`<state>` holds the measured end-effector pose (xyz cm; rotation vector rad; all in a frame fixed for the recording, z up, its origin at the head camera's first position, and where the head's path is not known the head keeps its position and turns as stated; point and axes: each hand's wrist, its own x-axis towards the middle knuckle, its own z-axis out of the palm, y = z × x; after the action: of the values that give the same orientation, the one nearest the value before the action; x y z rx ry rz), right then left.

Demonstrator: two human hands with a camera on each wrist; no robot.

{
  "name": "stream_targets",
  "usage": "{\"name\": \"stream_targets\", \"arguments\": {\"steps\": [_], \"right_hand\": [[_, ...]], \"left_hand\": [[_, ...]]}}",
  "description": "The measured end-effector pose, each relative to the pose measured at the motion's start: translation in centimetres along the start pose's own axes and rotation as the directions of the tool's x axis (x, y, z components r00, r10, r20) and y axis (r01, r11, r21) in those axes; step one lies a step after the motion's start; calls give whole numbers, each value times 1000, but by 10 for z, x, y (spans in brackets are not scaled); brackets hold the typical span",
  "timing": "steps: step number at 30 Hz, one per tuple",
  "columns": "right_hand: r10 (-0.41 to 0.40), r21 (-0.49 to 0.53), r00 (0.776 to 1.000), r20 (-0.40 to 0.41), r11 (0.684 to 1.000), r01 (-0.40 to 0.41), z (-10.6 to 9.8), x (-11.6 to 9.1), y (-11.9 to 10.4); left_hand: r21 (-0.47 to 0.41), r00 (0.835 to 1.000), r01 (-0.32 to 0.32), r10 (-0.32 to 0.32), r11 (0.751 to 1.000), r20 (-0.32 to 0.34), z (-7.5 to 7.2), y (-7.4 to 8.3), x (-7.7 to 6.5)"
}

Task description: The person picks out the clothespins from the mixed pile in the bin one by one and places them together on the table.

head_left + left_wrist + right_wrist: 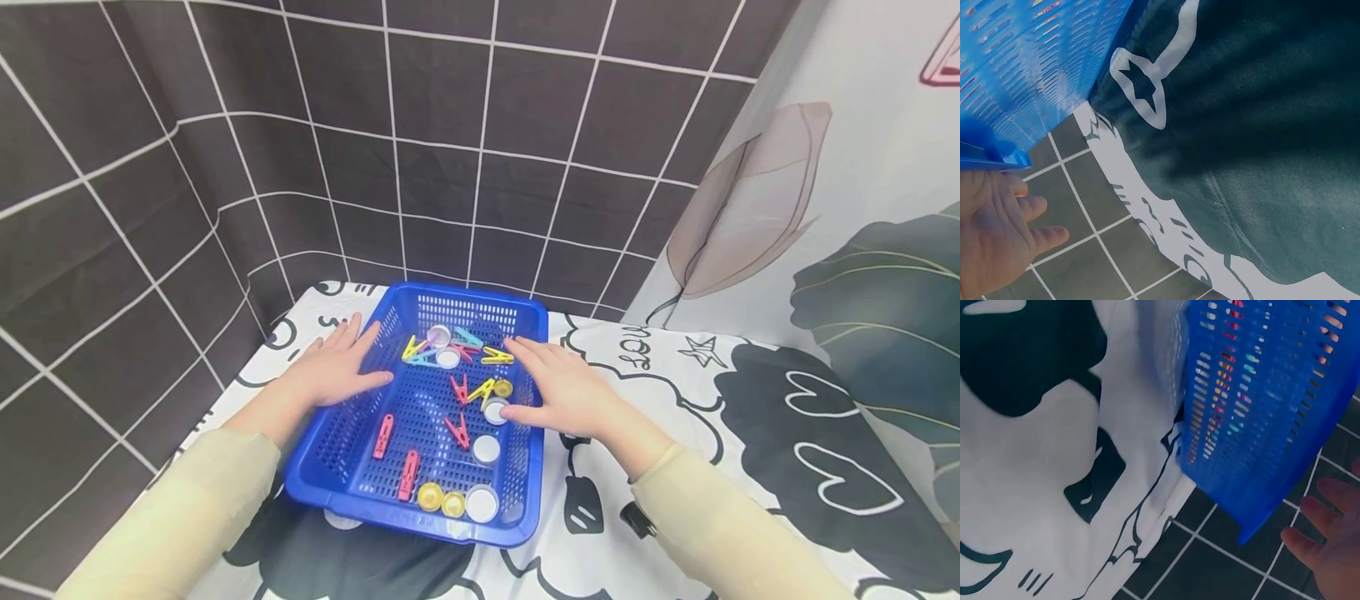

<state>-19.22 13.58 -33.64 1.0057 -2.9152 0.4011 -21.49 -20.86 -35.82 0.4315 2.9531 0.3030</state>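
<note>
A blue plastic basket (390,518) with slotted walls stands on the patterned cloth. My left hand (333,367) is at its left rim, fingers spread and thumb reaching over the inside. Opposite it, my right hand (562,387) lies along the right rim with straight fingers, its thumb over the basket. Whether either hand touches the rim, I cannot tell. Inside are several clothespins: red (383,436), yellow (497,357) and light blue (468,337). White round caps (486,450) and small yellow caps (430,497) lie among them. Both wrist views show the basket's outer walls beside extended fingers.
Black-and-white cartoon cloth (637,392) spreads under the basket. A dark curtain (442,192) with white grid lines hangs behind and at the left. At the right hangs a pale leaf-patterned sheet (750,200). A small black object (637,520) lies by the right sleeve.
</note>
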Motion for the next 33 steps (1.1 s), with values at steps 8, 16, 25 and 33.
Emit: {"name": "stream_targets", "arguments": {"steps": [8,16,25,33], "right_hand": [[-41,3,999,8,999,41,5,4,-8],[-85,-14,996,-6,996,85,11,4,-12],[-72,-1,997,14,997,72,11,5,-19],[-93,-25,994,50,995,94,10,7,-25]], "left_hand": [[4,1000,3,-3,1000,4,-4,1,-3],[4,1000,-4,4,1000,-12,-5,1,-4],[-32,1000,-14,13,999,-26,-5,-1,-8],[-61,1000,-4,3,998,-14,-7,-1,-13]]}}
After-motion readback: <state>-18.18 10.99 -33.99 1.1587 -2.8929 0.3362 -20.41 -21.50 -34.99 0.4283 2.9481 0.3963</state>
